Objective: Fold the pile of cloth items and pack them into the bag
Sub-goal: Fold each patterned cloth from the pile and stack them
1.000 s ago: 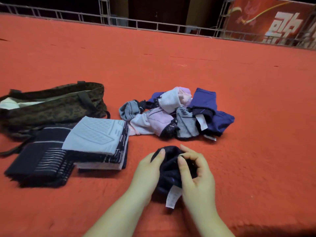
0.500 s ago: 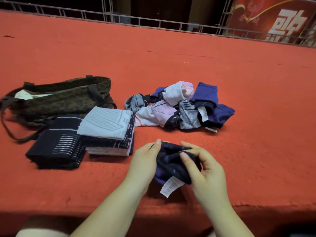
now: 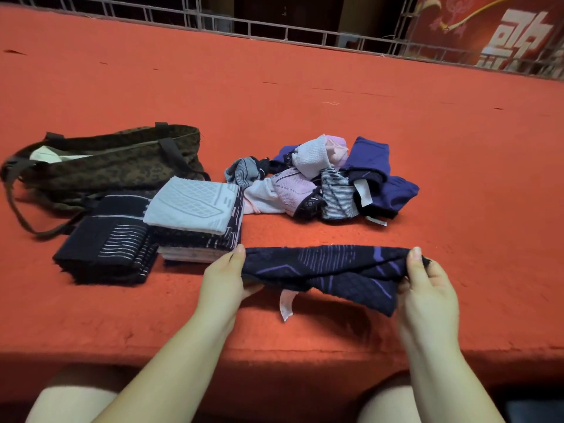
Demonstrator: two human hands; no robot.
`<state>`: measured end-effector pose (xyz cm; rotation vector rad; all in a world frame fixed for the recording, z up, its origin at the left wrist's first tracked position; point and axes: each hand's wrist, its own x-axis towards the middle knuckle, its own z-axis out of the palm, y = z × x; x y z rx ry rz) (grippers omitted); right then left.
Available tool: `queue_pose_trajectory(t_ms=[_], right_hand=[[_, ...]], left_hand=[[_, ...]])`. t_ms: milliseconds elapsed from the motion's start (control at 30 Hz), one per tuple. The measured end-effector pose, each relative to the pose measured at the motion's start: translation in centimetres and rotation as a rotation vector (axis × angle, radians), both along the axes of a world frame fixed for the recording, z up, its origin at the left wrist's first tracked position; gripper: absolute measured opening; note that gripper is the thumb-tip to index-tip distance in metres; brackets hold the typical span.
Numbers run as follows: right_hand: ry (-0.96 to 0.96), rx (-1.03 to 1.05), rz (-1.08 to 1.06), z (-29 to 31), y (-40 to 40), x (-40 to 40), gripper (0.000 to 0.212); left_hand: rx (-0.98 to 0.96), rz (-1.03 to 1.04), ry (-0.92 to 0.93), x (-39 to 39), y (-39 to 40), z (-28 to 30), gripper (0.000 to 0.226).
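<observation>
A dark navy cloth with purple lines (image 3: 326, 270) is stretched wide just above the red surface, a white label hanging under it. My left hand (image 3: 225, 276) pinches its left end and my right hand (image 3: 427, 285) pinches its right end. Behind it lies a loose pile of cloth items (image 3: 323, 181) in pink, grey, striped and blue. Two folded stacks sit at the left: a dark striped stack (image 3: 106, 251) and a stack topped by a pale grey cloth (image 3: 195, 206). The brown patterned bag (image 3: 103, 166) lies behind them, its mouth showing something white inside.
The red carpeted surface (image 3: 305, 93) runs far back to a metal railing (image 3: 274, 29). A red banner with white characters (image 3: 500, 35) hangs at the back right. The carpet's front edge drops off just below my forearms, with my knees beneath it.
The dark cloth was bunched between both hands; my hands have moved apart and pulled it out into a wide strip. The view has tilted down, showing the front edge.
</observation>
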<state>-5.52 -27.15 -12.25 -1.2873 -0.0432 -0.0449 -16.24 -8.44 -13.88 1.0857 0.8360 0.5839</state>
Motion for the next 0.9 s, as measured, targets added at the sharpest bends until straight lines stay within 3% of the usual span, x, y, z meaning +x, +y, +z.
queue_pose_trajectory(t_ms=[200, 333, 467, 567, 600, 667, 767, 900], right_hand=[[-0.024, -0.192, -0.072, -1.5, -1.6, 0.8, 0.028], [-0.052, -0.358, 0.075, -1.3, -2.2, 0.6, 0.031], [-0.069, -0.562, 0.197, -2.4, -2.2, 1.2, 0.031], [-0.056, -0.719, 0.208, -3.6, -2.0, 1.6, 0.011], [-0.068, -0.772, 0.204, -3.8, -1.9, 1.4, 0.017], [-0.239, -0.878, 0.186, -3.8, -1.7, 0.5, 0.035], [-0.563, -0.968, 0.271, -3.3, -1.4, -0.7, 0.031], [-0.624, -1.076, 0.470, -3.2, -1.7, -1.4, 0.050]], left_hand=[[0.091, 0.007, -0.017, -0.9, 0.1, 0.9, 0.034], [0.471, -0.076, 0.079, -2.0, 0.6, 1.3, 0.034], [0.545, -0.250, 0.190, -1.9, 1.0, 1.1, 0.020], [0.806, -0.210, 0.362, -2.1, 0.6, -0.3, 0.033], [0.935, -0.168, 0.381, -2.4, 0.3, -0.7, 0.035], [1.171, -0.116, 0.306, -2.8, -0.4, -1.1, 0.033], [1.419, -0.163, 0.165, -2.7, -1.4, -2.1, 0.032], [1.557, -0.367, 0.205, -1.8, -2.0, -3.5, 0.042]])
